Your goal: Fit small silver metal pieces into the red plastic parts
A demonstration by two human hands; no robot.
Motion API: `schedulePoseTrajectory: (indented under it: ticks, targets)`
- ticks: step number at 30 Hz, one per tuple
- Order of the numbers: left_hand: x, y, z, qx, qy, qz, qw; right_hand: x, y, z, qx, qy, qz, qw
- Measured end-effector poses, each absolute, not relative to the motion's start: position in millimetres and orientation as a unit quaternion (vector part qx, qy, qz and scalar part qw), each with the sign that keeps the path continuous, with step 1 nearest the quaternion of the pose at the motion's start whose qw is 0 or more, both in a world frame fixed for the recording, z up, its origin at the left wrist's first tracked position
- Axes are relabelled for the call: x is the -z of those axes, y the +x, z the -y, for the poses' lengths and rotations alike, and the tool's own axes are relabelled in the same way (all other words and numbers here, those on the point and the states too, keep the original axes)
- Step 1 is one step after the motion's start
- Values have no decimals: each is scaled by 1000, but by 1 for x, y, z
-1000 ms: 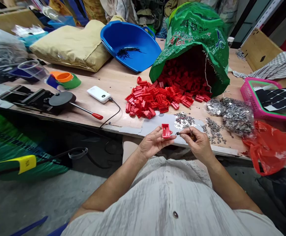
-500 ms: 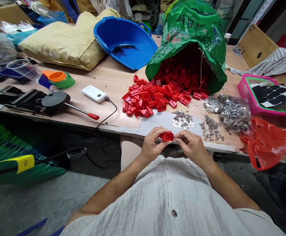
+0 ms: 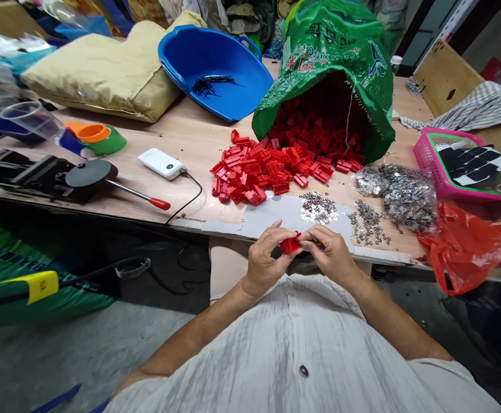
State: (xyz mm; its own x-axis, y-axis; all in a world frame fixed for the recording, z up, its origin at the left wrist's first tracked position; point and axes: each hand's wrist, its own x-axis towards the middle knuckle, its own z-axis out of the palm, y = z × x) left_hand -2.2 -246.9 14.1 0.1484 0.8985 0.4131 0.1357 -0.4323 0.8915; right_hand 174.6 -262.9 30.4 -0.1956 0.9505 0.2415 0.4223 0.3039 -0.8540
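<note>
Between thumb and fingers, my left hand point(image 3: 269, 257) grips a small red plastic housing point(image 3: 290, 243) just off the table's front edge. My right hand point(image 3: 328, 252) is pinched closed at the housing's right side; its fingertips hide most of what they hold, likely a small metal piece. Beyond the hands, a pile of small silvery metal pieces point(image 3: 318, 207) lies on a grey sheet point(image 3: 256, 221). More small metal parts point(image 3: 368, 222) are scattered to its right. A heap of like red housings point(image 3: 254, 172) spills from a green woven sack point(image 3: 340, 40).
A blue basin point(image 3: 237, 74) with black strips stands at the back, beside a tan sack point(image 3: 104, 74). Leftward are a white power bank point(image 3: 161, 163) and a lever tool point(image 3: 90, 175). Rightward are bagged metal parts point(image 3: 409, 198), a pink basket point(image 3: 426, 155) and a red plastic bag point(image 3: 469, 246).
The red housing has been tilted and turned in my left hand. My right fingers have shifted slightly left, closer over its right side. The whole view has moved a little.
</note>
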Motion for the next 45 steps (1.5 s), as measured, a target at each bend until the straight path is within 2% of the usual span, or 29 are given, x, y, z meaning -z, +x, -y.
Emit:
schedulePoseTrajectory:
  ticks: [5, 14, 21, 25, 33, 37, 41, 43, 45]
  targets:
    - [-11, -3, 250, -536, 650, -394, 367, -25, 186, 259, -452, -488, 629, 403]
    - [-17, 1, 254, -524, 662, -383, 376, -18, 183, 253, -499, -497, 605, 371]
    - [3, 1, 261, -476, 686, -388, 390, 0, 181, 257, -530, -486, 593, 362]
    - [12, -1, 264, -459, 711, -373, 380, 11, 183, 264, -596, -473, 546, 350]
    - [14, -4, 261, -493, 680, -329, 433, 9, 189, 269, -715, -422, 441, 341]
    - [23, -10, 253, -495, 629, -302, 518, 12, 185, 267, -752, -397, 413, 327]
    - [31, -12, 245, -517, 503, -318, 616, 5, 188, 252, -708, -407, 497, 294]
    - [32, -14, 243, -532, 463, -334, 625, 0, 196, 240, -597, -470, 583, 286]
    - [30, -15, 242, -535, 459, -350, 617, -3, 206, 227, -418, -571, 649, 279]
